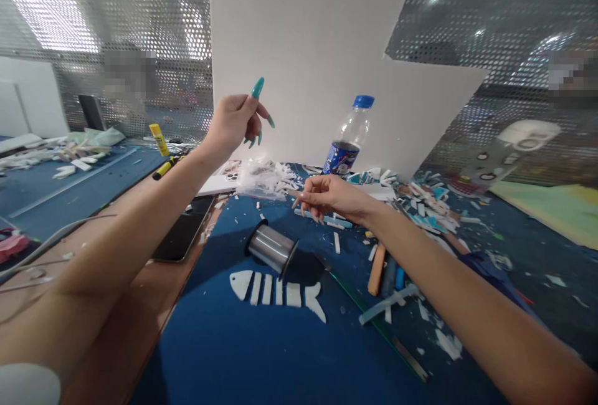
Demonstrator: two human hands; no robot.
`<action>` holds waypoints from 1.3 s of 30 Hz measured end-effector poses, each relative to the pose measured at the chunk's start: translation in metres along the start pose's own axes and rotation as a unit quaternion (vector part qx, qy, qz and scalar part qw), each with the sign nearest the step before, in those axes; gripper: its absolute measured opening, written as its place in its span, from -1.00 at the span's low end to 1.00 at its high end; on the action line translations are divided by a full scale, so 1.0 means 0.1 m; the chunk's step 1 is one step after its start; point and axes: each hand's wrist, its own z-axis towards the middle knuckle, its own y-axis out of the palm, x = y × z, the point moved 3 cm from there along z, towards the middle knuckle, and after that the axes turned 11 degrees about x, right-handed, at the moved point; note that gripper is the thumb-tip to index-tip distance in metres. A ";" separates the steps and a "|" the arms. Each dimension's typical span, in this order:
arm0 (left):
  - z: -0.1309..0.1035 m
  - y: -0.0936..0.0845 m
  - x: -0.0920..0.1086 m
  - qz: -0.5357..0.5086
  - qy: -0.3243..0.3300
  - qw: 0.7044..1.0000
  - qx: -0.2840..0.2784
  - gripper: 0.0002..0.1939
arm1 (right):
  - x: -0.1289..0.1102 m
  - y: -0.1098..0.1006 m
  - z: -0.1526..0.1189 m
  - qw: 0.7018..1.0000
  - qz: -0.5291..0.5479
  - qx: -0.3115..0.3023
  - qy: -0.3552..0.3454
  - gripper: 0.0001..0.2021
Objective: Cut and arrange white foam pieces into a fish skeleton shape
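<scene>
My left hand (pixel 242 119), with long teal nails, is raised above the table's back part, its fingers curled in and thumb pressed against them. Over the blue mat, my right hand (pixel 322 196) is closed in a pinch. Anything held in either hand is too fine to make out. Below them, a spool (pixel 272 249) of clear, shiny line with black rims lies on its side. Just in front of it several flat white pieces (pixel 293 295) are laid in a row as a fish: a head with a small eye hole, narrow strips and a forked tail.
A bottle with a blue cap (pixel 346 143) leans by a white board (pixel 303 37). White scraps (pixel 439 205) litter the right side. A green cutter-like tool (pixel 374 318) and a translucent stick (pixel 387 305) lie right. A dark phone (pixel 184 230) and glue stick (pixel 159 139) are left.
</scene>
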 end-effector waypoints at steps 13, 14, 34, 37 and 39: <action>0.05 -0.07 0.03 0.029 0.049 0.998 -0.001 -0.58 | 0.27 -0.18 0.13 0.981 -0.055 0.146 0.112 -0.84; 0.06 -0.08 0.03 0.033 0.055 0.998 0.005 -0.58 | 0.30 -0.21 0.14 0.979 -0.059 0.155 0.122 -0.82; -0.01 0.02 -0.02 0.065 0.028 0.997 -0.015 -0.58 | 0.37 -0.87 0.18 0.946 -0.155 0.267 0.102 -0.84; -0.03 0.04 0.00 0.063 0.029 0.997 -0.040 -0.58 | 0.17 -0.85 0.09 0.956 -0.170 0.232 0.058 -0.86; -0.05 0.07 0.01 0.058 0.031 0.995 -0.074 -0.57 | 0.02 -0.73 0.02 0.965 -0.173 0.196 0.019 -0.80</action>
